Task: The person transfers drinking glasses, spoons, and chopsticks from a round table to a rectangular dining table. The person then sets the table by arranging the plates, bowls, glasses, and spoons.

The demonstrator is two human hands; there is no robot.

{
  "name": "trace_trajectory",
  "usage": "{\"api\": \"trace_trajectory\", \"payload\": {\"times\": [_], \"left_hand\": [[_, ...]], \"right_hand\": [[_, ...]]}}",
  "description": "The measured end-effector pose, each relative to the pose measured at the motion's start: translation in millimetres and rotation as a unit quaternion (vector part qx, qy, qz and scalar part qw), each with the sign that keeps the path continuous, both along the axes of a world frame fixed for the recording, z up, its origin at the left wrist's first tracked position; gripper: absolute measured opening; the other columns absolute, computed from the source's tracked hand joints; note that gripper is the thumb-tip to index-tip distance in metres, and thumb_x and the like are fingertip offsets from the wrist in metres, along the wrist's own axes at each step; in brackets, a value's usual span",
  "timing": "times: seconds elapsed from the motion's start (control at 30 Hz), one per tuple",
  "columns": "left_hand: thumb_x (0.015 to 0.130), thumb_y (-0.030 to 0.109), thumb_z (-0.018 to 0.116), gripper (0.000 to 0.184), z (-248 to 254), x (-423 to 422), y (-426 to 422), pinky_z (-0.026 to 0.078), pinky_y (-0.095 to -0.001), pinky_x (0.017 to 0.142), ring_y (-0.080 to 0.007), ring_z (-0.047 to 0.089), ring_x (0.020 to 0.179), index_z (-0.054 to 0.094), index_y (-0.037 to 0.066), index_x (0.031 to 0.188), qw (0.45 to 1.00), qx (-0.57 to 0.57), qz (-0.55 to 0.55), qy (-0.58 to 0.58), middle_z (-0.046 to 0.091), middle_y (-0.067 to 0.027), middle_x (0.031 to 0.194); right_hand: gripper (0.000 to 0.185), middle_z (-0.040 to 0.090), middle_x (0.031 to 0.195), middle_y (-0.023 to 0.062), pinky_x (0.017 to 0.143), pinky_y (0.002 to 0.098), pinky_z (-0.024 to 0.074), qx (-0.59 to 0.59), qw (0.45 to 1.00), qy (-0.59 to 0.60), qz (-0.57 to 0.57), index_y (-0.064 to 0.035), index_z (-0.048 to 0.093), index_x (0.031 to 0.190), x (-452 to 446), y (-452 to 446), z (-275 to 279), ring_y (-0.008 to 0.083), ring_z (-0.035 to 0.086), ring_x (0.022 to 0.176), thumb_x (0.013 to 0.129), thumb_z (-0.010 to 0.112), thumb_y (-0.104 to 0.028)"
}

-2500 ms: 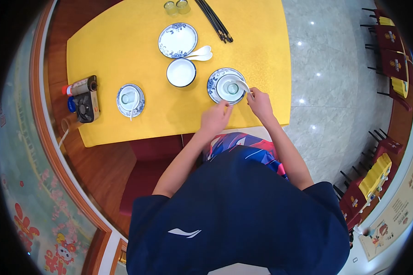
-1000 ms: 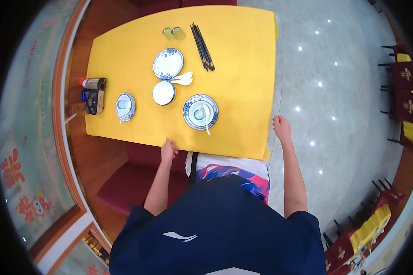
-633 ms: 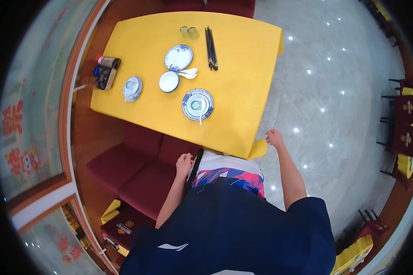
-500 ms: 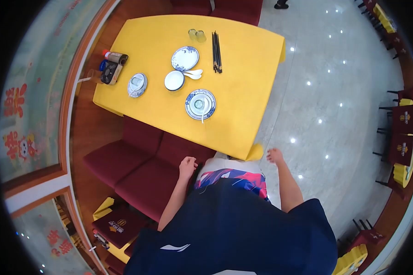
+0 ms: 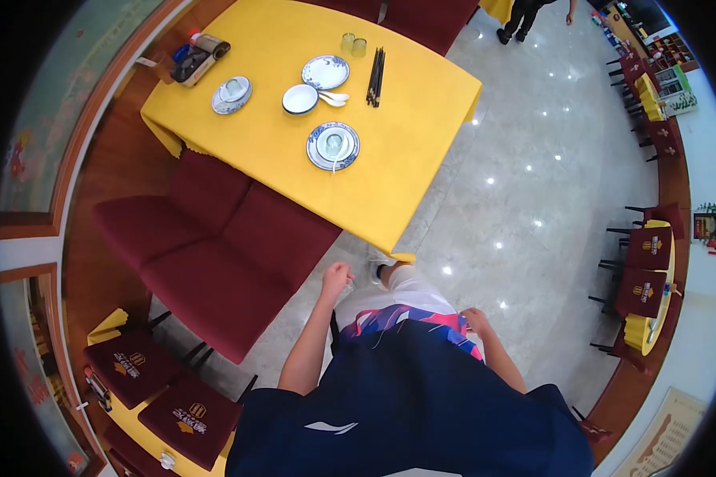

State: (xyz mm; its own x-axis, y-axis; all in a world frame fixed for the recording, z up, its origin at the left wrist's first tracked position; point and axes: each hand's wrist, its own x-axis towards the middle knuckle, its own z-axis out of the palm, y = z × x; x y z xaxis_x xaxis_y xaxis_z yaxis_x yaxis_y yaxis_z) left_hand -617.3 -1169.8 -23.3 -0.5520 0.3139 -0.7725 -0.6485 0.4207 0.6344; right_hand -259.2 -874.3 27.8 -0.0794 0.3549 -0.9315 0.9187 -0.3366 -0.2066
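My left hand (image 5: pixel 338 280) hangs beside the burgundy bench with its fingers curled in; nothing shows in it. By the right side of my patterned shorts, my right hand (image 5: pixel 476 320) is empty, its fingers loosely apart. Ahead of both hands stands a table with a yellow cloth (image 5: pixel 406 175). On it lie a plate with a bowl, a glass and a spoon (image 5: pixel 333 146), a white bowl (image 5: pixel 300 99), two white spoons (image 5: pixel 334 98), a patterned plate (image 5: pixel 325 72), black chopsticks (image 5: pixel 376 78) and two glasses (image 5: pixel 353 44). Another place setting (image 5: pixel 231 95) is at the left.
The burgundy bench (image 5: pixel 239 238) runs along the table's left side. Burgundy chairs (image 5: pixel 127 366) stand behind it at a second table. A grey tiled floor (image 5: pixel 501 199) stretches right toward more tables and chairs (image 5: pixel 644 246). A person in dark trousers (image 5: pixel 521 17) is at the far end.
The view has shifted, with the table now higher in the picture and more floor and chairs showing. My right hand has come in against my shorts. A foot shows near the table corner.
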Motion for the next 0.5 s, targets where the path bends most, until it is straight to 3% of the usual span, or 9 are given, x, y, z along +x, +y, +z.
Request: {"api": "trace_trajectory", "payload": {"times": [0.13, 0.17, 0.27, 0.37, 0.47, 0.5], "left_hand": [[0.088, 0.025, 0.057, 0.025, 9, 33, 16, 0.043, -0.0254, 0.049, -0.0124, 0.057, 0.055, 0.061, 0.003, 0.098, 1.000, 0.013, -0.023, 0.016, 0.067, -0.0095, 0.074], [0.088, 0.025, 0.057, 0.025, 10, 37, 21, 0.043, -0.0254, 0.049, -0.0124, 0.057, 0.055, 0.061, 0.003, 0.098, 1.000, 0.012, -0.014, 0.020, 0.067, -0.0095, 0.074], [0.088, 0.024, 0.056, 0.024, 13, 42, 45, 0.042, -0.0255, 0.049, -0.0124, 0.057, 0.055, 0.061, 0.003, 0.098, 0.998, 0.014, 0.000, 0.061, 0.066, -0.0090, 0.073], [0.089, 0.026, 0.053, 0.026, 24, 53, 82, 0.042, -0.0250, 0.051, -0.0119, 0.057, 0.058, 0.062, 0.004, 0.100, 0.997, 0.009, 0.055, 0.052, 0.066, -0.0076, 0.074], [0.091, 0.029, 0.050, 0.026, 35, 65, 132, 0.044, -0.0237, 0.052, -0.0086, 0.057, 0.060, 0.061, 0.008, 0.103, 0.995, -0.058, 0.073, 0.025, 0.065, -0.0048, 0.076], [0.091, 0.029, 0.050, 0.028, 35, 69, 149, 0.044, -0.0240, 0.053, -0.0094, 0.057, 0.060, 0.061, 0.007, 0.104, 0.995, -0.046, 0.085, -0.005, 0.066, -0.0052, 0.078]], "right_hand": [[0.029, 0.064, 0.096, 0.0139, 0.072, 0.0401, 0.0542, 0.017, 0.999, 0.016, -0.040, -0.0036, 0.063, 0.103, 26, 18, -29, 0.0285, 0.065, 0.081, 0.081, 0.060, -0.023], [0.029, 0.064, 0.099, 0.0172, 0.076, 0.0405, 0.0535, 0.038, 0.992, 0.080, 0.091, -0.0015, 0.063, 0.101, 40, 28, -53, 0.0323, 0.065, 0.083, 0.077, 0.061, -0.018], [0.031, 0.062, 0.104, 0.0249, 0.087, 0.0398, 0.0500, 0.048, 0.969, 0.104, 0.218, 0.0032, 0.062, 0.098, 29, 75, -68, 0.0415, 0.062, 0.090, 0.068, 0.062, -0.005], [0.025, 0.064, 0.099, 0.0228, 0.084, 0.0439, 0.0510, 0.028, 0.926, 0.103, 0.363, 0.0038, 0.062, 0.096, 29, 138, -76, 0.0371, 0.064, 0.088, 0.073, 0.058, -0.005], [0.029, 0.065, 0.087, 0.0122, 0.067, 0.0399, 0.0509, 0.000, 0.997, 0.028, 0.069, -0.0031, 0.064, 0.096, 25, 196, -75, 0.0220, 0.065, 0.079, 0.086, 0.050, -0.027], [0.031, 0.066, 0.086, 0.0099, 0.066, 0.0340, 0.0486, 0.001, 0.997, 0.075, 0.013, -0.0067, 0.063, 0.101, 28, 215, -66, 0.0199, 0.064, 0.075, 0.089, 0.047, -0.031]]}}
